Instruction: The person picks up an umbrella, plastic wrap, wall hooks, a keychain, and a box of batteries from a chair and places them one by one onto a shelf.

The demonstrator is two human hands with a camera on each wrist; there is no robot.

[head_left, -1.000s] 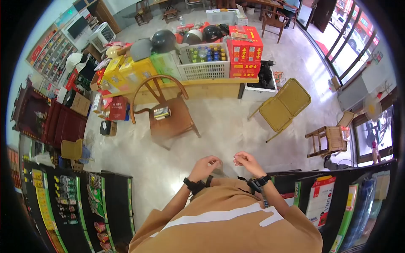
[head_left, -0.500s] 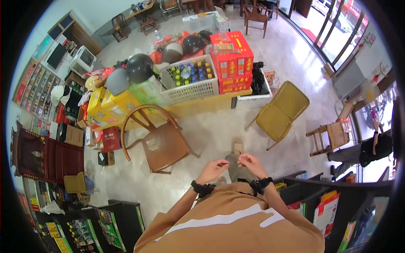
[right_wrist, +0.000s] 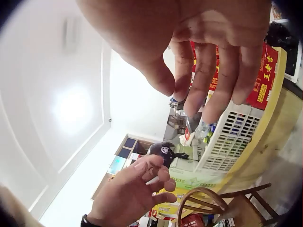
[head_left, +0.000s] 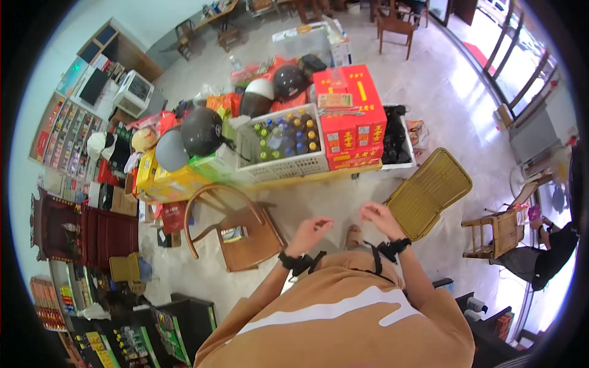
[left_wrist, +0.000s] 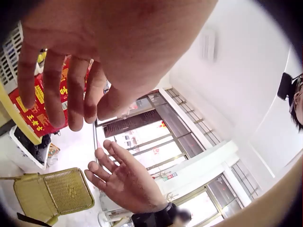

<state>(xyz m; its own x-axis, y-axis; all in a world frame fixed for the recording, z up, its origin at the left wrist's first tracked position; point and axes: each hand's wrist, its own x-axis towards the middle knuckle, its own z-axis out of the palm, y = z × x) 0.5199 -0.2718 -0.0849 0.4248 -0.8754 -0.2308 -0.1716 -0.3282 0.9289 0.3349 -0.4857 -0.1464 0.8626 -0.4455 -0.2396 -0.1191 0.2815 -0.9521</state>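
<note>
Now yellow chair (head_left: 432, 190) lies near right hand (head_left: 381, 219) fingers; left hand (head_left: 308, 232) apart

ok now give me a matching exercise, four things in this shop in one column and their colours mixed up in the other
Things:
1 folding chair
2 wooden chair
3 basket of bottles
4 stacked boxes

Colours:
a red
b white
c yellow
d brown

Pairs: 1-c, 2-d, 3-b, 4-a
</note>
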